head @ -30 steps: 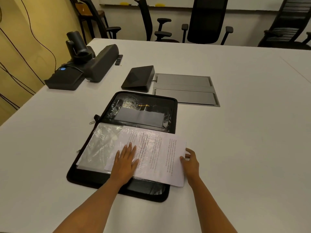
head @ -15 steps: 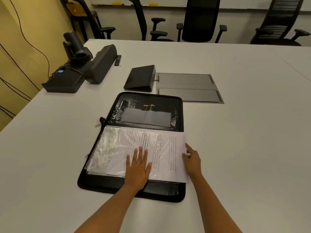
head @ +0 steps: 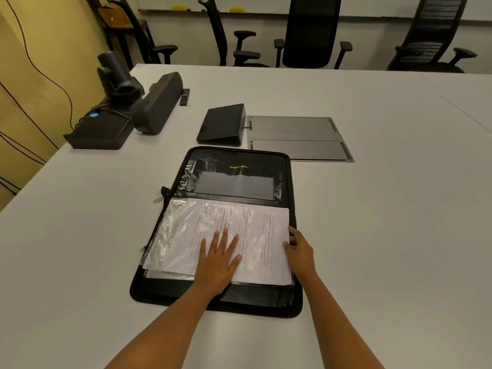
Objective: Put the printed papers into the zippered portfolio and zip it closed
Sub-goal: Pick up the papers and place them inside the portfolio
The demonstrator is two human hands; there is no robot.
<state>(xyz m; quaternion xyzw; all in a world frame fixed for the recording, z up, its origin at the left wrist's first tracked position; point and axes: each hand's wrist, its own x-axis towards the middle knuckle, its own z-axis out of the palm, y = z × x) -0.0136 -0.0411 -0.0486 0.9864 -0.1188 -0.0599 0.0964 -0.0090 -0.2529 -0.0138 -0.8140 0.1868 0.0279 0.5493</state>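
A black zippered portfolio (head: pixel 165 294) lies open flat on the white table, its far half showing a pocket with gold lettering. The printed papers (head: pixel 261 235) lie on the near half, partly under a clear plastic sleeve (head: pixel 173 235). My left hand (head: pixel 218 259) presses flat on the papers with straight, spread fingers. At the papers' right edge, my right hand (head: pixel 299 249) touches the sheet edge with its fingertips and thumb. The zipper pull (head: pixel 163 194) sticks out at the portfolio's left spine.
Behind the portfolio sit a black wedge-shaped tablet stand (head: pixel 222 125) and a grey floor-box lid (head: pixel 298 137) set in the table. A conference camera and speaker bar (head: pixel 127 105) stand at the far left. Office chairs (head: pixel 311 30) line the far edge.
The papers have slid left and squared up onto the portfolio's near half. Both hands have moved with them; the right hand stays at the right edge.
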